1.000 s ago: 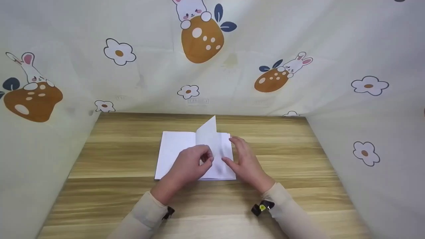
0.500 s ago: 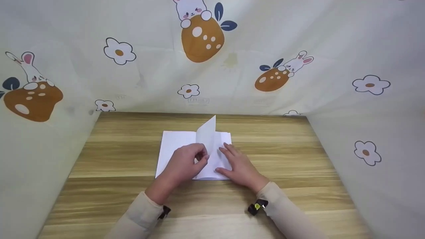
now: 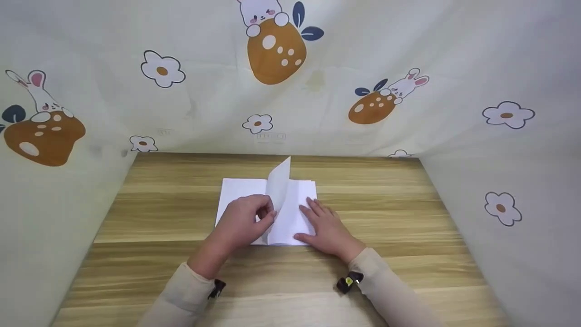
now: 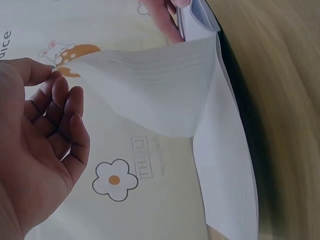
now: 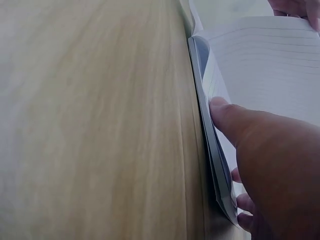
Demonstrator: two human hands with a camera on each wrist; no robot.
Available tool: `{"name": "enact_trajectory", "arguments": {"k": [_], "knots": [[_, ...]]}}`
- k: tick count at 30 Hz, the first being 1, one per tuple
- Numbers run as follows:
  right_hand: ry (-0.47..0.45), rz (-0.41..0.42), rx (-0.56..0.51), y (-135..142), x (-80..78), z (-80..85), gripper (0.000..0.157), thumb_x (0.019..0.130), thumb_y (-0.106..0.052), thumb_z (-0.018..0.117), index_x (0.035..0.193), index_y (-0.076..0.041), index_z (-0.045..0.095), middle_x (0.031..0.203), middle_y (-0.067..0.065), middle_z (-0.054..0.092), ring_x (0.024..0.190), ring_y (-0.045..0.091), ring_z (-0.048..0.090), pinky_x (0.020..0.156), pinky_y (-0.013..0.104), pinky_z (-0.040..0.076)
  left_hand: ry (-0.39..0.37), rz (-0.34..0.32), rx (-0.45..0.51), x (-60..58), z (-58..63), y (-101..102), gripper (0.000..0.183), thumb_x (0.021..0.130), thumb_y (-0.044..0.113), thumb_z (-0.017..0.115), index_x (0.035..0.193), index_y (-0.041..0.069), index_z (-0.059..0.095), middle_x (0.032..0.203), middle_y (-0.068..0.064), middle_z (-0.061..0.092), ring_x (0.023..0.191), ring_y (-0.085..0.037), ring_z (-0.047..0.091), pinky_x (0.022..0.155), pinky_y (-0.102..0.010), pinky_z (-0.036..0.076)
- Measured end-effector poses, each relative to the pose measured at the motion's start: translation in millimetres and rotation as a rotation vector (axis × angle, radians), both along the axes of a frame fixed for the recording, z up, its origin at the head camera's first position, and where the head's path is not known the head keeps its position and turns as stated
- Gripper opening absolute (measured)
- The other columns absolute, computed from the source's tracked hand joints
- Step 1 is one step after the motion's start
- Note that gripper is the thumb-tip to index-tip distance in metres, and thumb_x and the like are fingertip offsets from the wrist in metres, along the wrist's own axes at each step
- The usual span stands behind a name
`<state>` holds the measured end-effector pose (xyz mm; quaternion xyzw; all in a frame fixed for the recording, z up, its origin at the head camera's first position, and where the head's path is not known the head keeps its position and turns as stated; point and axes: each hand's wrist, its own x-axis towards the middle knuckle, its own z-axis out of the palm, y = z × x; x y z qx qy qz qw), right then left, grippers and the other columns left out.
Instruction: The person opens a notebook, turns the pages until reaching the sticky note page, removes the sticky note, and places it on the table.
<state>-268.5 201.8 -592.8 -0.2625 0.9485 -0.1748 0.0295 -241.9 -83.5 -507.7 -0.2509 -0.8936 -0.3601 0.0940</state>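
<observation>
White ruled-paper notebook (image 3: 238,190), rectangular, lying open on wood-grained tabletop (image 3: 386,204); left hand (image 3: 243,221) pinching thin, curving raised leaf (image 3: 280,179); right hand (image 3: 330,230) spread on right page (image 3: 292,227).

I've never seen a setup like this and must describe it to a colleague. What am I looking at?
There's no machine here: a person's bare left hand and right hand do the work. The wide picture comes from a camera on the head; the two close ones come from the wrists. An open notebook lies on a wood-grain table, with a rabbit-printed backdrop behind. The left hand pinches one raised page; the right hand rests on the notebook's right side.
</observation>
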Motion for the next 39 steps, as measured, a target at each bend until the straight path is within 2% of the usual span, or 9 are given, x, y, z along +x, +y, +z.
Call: {"name": "enact_trajectory", "arguments": {"k": [4,12,18,22,27,31,39], "knots": [[0.003,0.000,0.008,0.2,-0.3,-1.5,0.090,0.102,-0.065,0.068,0.168,-0.008,0.047,0.178,0.020,0.031,0.164,0.044,0.030,0.126,0.070,0.030,-0.018,0.001,-0.029,-0.8,3.6,-6.5,0.020,0.098,0.018,0.075,0.081,0.023,0.066,0.072,0.016,0.058,0.068,-0.007,0.054,0.065,-0.032,0.050],[-0.016,-0.009,0.017,0.0,0.1,-3.6,0.092,0.102,-0.069,0.065,0.170,-0.010,0.044,0.180,0.018,0.028,0.165,0.041,0.028,0.128,0.068,0.027,-0.175,-0.025,-0.104,0.8,11.5,-25.4,0.022,0.102,0.019,0.075,0.082,0.019,0.066,0.071,0.009,0.057,0.068,-0.011,0.053,0.065,-0.034,0.049],[-0.019,-0.007,0.014,0.2,0.4,-3.0,0.092,0.103,-0.068,0.064,0.171,-0.010,0.042,0.181,0.018,0.026,0.166,0.041,0.025,0.128,0.070,0.027,-0.238,-0.042,-0.138,2.4,12.2,-44.9,0.026,0.101,0.015,0.073,0.078,0.016,0.062,0.067,0.008,0.050,0.065,-0.011,0.048,0.064,-0.034,0.045],[-0.018,-0.009,0.013,0.0,0.6,-2.8,0.092,0.103,-0.069,0.064,0.171,-0.010,0.042,0.181,0.017,0.026,0.166,0.041,0.025,0.127,0.070,0.027,-0.319,-0.012,-0.174,5.4,14.4,-57.9,0.026,0.101,0.014,0.071,0.077,0.013,0.060,0.067,0.005,0.046,0.065,-0.014,0.047,0.064,-0.034,0.043],[-0.023,-0.016,0.011,0.2,0.2,-2.8,0.092,0.103,-0.069,0.065,0.171,-0.011,0.043,0.181,0.016,0.027,0.166,0.039,0.026,0.127,0.070,0.027,-0.443,0.052,-0.237,9.1,13.5,-71.2,0.025,0.103,0.015,0.069,0.079,0.011,0.061,0.068,0.000,0.050,0.064,-0.017,0.050,0.062,-0.035,0.044],[-0.026,-0.019,0.009,0.9,-0.1,-2.9,0.092,0.102,-0.069,0.065,0.170,-0.011,0.043,0.181,0.015,0.027,0.166,0.038,0.026,0.127,0.070,0.028,-0.513,0.090,-0.284,13.1,10.8,-79.7,0.024,0.105,0.016,0.066,0.082,0.009,0.061,0.071,-0.004,0.052,0.065,-0.020,0.051,0.061,-0.036,0.044],[-0.025,-0.015,0.003,1.3,0.0,-2.7,0.091,0.102,-0.068,0.066,0.170,-0.011,0.044,0.181,0.015,0.027,0.166,0.039,0.027,0.127,0.069,0.027,-0.559,0.133,-0.300,18.9,5.0,-90.8,0.021,0.100,0.012,0.063,0.080,0.009,0.059,0.073,-0.005,0.050,0.065,-0.021,0.049,0.060,-0.036,0.042]]}}
